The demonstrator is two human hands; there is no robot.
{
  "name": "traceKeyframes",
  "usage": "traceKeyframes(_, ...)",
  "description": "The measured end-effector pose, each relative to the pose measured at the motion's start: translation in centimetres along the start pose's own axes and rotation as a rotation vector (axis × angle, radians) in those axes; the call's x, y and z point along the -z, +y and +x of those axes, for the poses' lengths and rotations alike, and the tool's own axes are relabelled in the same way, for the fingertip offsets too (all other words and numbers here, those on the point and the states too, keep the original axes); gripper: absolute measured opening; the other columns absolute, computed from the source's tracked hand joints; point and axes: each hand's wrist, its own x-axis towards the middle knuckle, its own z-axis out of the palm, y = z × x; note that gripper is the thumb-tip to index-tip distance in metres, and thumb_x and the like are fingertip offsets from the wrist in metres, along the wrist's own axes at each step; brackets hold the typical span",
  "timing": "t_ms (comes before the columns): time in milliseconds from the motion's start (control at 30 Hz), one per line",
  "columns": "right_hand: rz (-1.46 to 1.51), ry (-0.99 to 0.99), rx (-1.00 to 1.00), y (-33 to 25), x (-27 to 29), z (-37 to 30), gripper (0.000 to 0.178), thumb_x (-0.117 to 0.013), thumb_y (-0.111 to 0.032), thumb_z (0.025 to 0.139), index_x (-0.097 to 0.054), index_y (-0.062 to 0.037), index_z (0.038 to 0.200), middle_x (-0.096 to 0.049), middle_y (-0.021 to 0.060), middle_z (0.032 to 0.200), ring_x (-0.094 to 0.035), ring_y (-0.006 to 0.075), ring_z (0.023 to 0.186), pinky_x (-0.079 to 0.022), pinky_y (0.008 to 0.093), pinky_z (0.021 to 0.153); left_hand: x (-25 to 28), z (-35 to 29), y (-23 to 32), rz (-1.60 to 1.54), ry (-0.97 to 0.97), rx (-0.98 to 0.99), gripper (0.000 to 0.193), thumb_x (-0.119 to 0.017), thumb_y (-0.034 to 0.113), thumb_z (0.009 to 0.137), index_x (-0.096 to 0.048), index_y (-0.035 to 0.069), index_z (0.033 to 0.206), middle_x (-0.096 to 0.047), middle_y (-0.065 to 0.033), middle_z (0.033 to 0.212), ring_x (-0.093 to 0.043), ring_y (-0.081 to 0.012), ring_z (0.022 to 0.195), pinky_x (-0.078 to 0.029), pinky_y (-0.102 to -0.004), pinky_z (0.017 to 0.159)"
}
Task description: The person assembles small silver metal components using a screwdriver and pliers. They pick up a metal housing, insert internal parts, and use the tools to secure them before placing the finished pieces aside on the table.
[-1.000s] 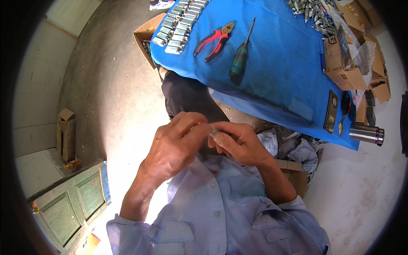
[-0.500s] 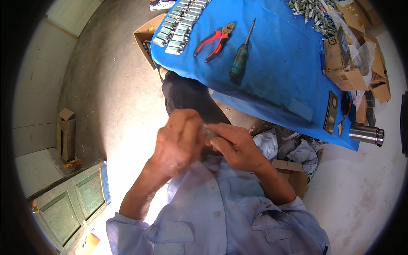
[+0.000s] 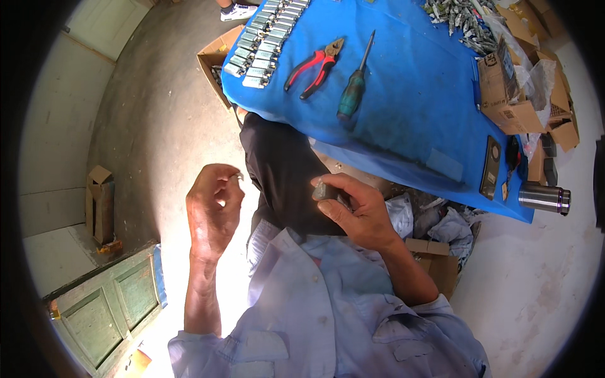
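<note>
My left hand (image 3: 215,205) is raised over the sunlit floor, its fingers curled in a pinch. At its fingertips shows a small light-coloured piece (image 3: 237,177), too small to name. Above my dark-trousered lap, my right hand (image 3: 358,208) grips a small grey, shiny piece (image 3: 319,189) between thumb and fingers; its kind cannot be made out. The two hands are apart. Beyond them on the blue-covered table (image 3: 403,107) lie pliers (image 3: 321,65) with red and black handles and a screwdriver (image 3: 353,91) with a green handle.
Rows of small metal parts (image 3: 265,47) line the table's far left, beside a cardboard box (image 3: 217,60). A heap of metal pieces (image 3: 463,25) and open cartons (image 3: 504,88) occupy the far right. A steel flask (image 3: 544,198) lies near the right corner. Plastic bags (image 3: 450,230) sit below.
My hands, together half a second ago, have come apart. The left has moved left with a small piece at its fingertips; the right has shifted slightly and still grips the grey piece.
</note>
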Motion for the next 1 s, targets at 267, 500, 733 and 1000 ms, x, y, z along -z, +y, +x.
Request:
traceKeyframes(267,0.114,-0.026,0.009,-0.2,0.2,0.5,0.037,-0.066,-0.002,0.099,-0.061,0.0008,0.136,-0.067,0.0067,0.111,-0.063,0.0123,0.103,-0.052,0.0291,0.097,1.8,-2.8,-10.2,0.320,0.100,0.186,0.011,-0.058,-0.007,0.094,-0.062,-0.002,0.103,-0.073,-0.0179,0.093,-0.076,-0.0246,0.081,-0.060,-0.0361,0.065)
traceKeyframes(500,0.207,-0.059,-0.060,-0.7,0.4,0.2,0.041,-0.061,-0.005,0.103,-0.056,0.0020,0.142,-0.066,0.0080,0.113,-0.064,0.0122,0.102,-0.054,0.0284,0.090,2.8,-6.0,-15.3,0.567,0.170,0.076,0.009,-0.065,0.001,0.094,-0.068,0.001,0.102,-0.073,-0.0172,0.102,-0.074,-0.0322,0.084,-0.059,-0.0417,0.074)
traceKeyframes(733,0.306,-0.118,-0.003,-0.7,0.2,-0.1,0.045,-0.052,-0.007,0.106,-0.049,0.0030,0.149,-0.065,0.0092,0.111,-0.064,0.0135,0.095,-0.055,0.0292,0.085,2.2,-4.1,-8.9,0.534,0.223,0.058,0.012,-0.065,0.002,0.095,-0.068,0.000,0.106,-0.074,-0.0170,0.104,-0.074,-0.0282,0.076,-0.060,-0.0390,0.066)
traceKeyframes(1000,0.341,-0.151,-0.031,-1.6,-0.4,-1.1,0.045,-0.052,-0.010,0.108,-0.047,0.0013,0.151,-0.064,0.0081,0.110,-0.061,0.0127,0.091,-0.055,0.0284,0.081,-1.1,-3.6,3.2,-0.151,0.036,-0.224,0.013,-0.074,-0.005,0.090,-0.076,0.000,0.102,-0.075,-0.0106,0.100,-0.072,-0.0144,0.082,-0.057,-0.0253,0.062)
